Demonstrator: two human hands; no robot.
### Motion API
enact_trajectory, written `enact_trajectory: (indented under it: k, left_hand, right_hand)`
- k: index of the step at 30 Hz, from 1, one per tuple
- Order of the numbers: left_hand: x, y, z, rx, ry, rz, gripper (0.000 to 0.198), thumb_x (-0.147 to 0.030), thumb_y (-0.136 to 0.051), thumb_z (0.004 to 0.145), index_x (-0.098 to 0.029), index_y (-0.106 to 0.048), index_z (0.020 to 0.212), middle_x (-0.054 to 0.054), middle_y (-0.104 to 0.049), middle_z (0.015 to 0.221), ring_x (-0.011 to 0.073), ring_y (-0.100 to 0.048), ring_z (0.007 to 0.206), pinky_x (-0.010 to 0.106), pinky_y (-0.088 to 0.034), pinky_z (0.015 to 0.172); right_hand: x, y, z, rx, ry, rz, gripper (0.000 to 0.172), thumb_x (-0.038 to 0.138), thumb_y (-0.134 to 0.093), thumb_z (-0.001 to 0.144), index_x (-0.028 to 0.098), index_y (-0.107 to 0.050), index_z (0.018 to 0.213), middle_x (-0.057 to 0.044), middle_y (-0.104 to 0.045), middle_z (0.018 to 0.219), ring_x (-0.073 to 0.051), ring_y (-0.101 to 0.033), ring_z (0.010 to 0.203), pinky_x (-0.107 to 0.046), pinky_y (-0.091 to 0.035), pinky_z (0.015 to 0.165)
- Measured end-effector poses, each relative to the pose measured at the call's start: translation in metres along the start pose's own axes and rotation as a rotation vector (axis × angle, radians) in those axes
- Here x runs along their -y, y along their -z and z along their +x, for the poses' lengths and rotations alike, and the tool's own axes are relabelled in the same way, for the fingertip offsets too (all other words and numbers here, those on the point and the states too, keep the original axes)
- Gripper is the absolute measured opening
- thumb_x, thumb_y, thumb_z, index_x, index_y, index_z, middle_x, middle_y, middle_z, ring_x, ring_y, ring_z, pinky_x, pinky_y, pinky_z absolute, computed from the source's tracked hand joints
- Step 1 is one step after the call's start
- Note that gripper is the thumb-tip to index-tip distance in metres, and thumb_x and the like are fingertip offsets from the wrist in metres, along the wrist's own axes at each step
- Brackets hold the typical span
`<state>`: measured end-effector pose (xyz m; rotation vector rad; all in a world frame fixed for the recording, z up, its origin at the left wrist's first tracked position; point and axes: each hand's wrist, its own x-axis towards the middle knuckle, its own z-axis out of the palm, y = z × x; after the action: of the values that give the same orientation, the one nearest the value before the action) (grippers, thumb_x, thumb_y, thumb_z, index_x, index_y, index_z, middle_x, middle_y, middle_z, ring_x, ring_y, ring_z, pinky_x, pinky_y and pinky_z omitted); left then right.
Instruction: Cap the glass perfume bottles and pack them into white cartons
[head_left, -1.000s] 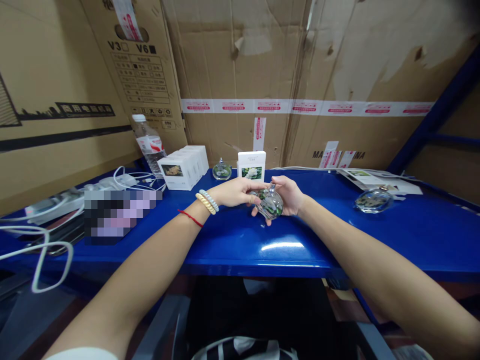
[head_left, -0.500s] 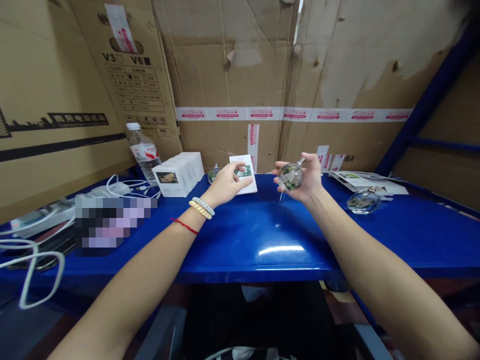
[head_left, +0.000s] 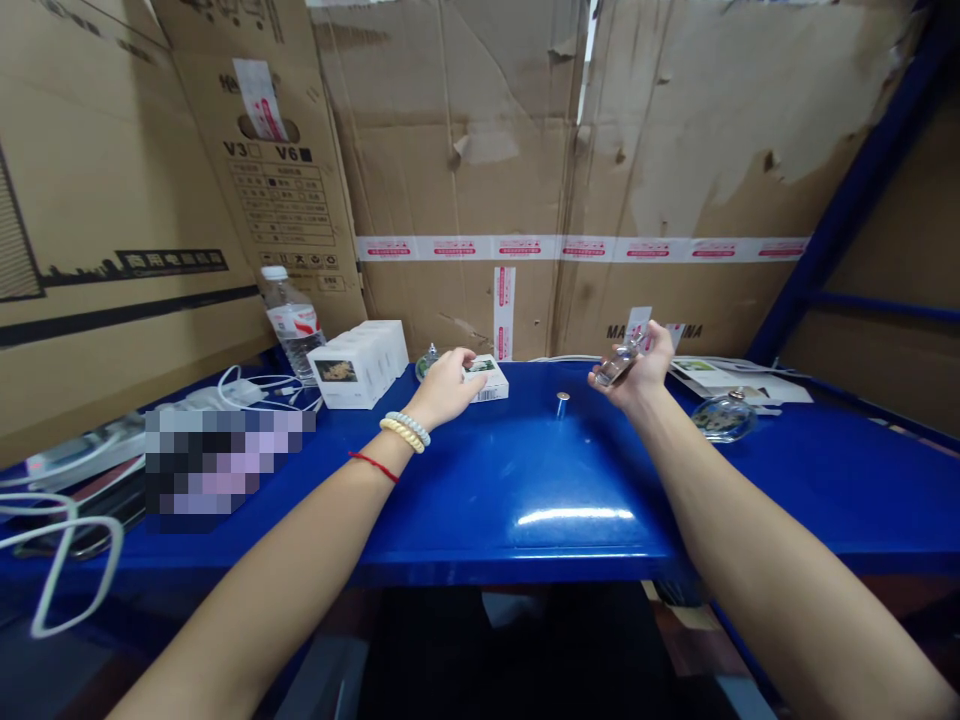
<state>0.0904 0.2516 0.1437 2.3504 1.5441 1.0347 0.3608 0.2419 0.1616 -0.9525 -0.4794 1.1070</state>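
My left hand [head_left: 448, 386] is at a small white box [head_left: 492, 387] with a green picture, thumb and fingers curved around its left end. The box lies low on the blue table. My right hand [head_left: 643, 365] is raised above the tabletop, its fingers around a small round clear glass bottle [head_left: 619, 364], held tilted with its neck up to the right. Between the hands a small shiny metallic cap [head_left: 562, 405] stands on the table. Just behind my left hand sits another glass bottle [head_left: 427, 361], partly hidden.
A row of white boxes [head_left: 360, 365] and a water bottle [head_left: 292, 325] stand at the left. White cables [head_left: 232, 390] and a blurred item [head_left: 225, 465] lie nearer. At the right are a larger glass bottle [head_left: 724, 417] and papers [head_left: 750, 383]. Cardboard [head_left: 465, 190] lines the back.
The white box beside my left hand has gone from upright to lying low. My right hand has moved right and turned the glass bottle, which now shows edge-on. The metallic cap shows more fully.
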Motion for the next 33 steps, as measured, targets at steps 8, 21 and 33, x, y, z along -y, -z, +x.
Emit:
enact_trajectory:
  k: [8, 21, 33]
  left_hand:
    - [0.01, -0.015, -0.006, 0.333, -0.093, 0.26, 0.056, -0.051, -0.047, 0.087, -0.019, -0.055, 0.133, 0.016, -0.045, 0.146, 0.0342, -0.044, 0.135, 0.046, -0.034, 0.115]
    - [0.005, -0.019, 0.003, 0.072, 0.351, 0.245, 0.06, -0.057, -0.052, 0.081, -0.009, -0.057, 0.117, 0.022, -0.062, 0.124, 0.0318, -0.061, 0.113, 0.035, -0.048, 0.089]
    - [0.016, -0.012, 0.007, 0.317, 0.382, 0.001, 0.073, -0.081, -0.063, 0.056, -0.015, -0.073, 0.087, 0.015, -0.074, 0.102, 0.0331, -0.067, 0.096, 0.035, -0.049, 0.078]
  right_hand:
    - [-0.003, 0.004, -0.006, 0.661, -0.176, -0.095, 0.062, 0.074, -0.041, 0.068, 0.017, -0.057, 0.088, -0.011, -0.065, 0.076, -0.022, -0.064, 0.061, -0.028, -0.045, 0.038]
    - [-0.039, -0.005, -0.012, 1.287, -0.332, -0.294, 0.048, 0.018, -0.077, 0.061, 0.013, -0.058, 0.104, -0.012, -0.072, 0.098, -0.026, -0.071, 0.091, -0.038, -0.063, 0.062]
    - [-0.05, -0.015, -0.022, 0.992, -0.204, -0.491, 0.044, 0.009, -0.078, 0.051, 0.011, -0.072, 0.095, -0.008, -0.075, 0.09, -0.016, -0.071, 0.079, -0.026, -0.056, 0.076]
